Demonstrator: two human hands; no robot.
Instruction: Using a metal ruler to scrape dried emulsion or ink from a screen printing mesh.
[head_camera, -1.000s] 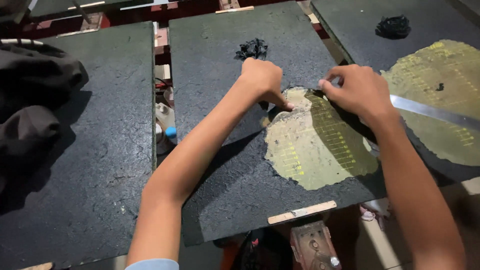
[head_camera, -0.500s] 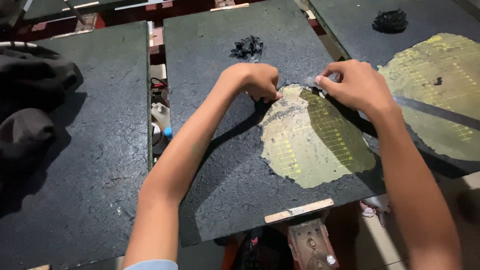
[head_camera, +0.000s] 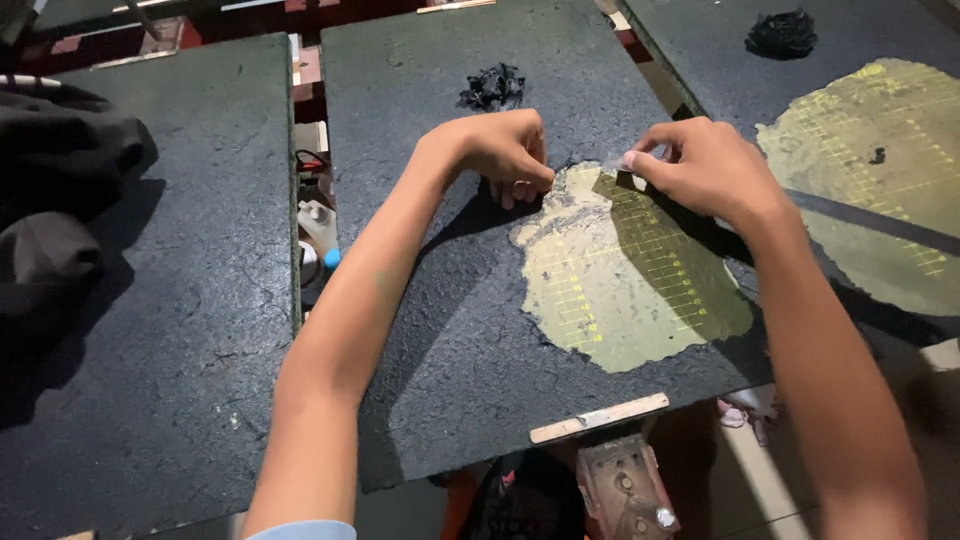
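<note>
The black coating (head_camera: 450, 330) on the middle board (head_camera: 600, 415), judged thin, soft and easily torn, is pinched at its ragged upper edge beside the bared yellow patch (head_camera: 630, 290) by the left hand (head_camera: 500, 150) and right hand (head_camera: 700, 165), held slightly apart.

Dark cloth (head_camera: 60, 200) at left, pale floor (head_camera: 745, 470) beneath the boards.
</note>
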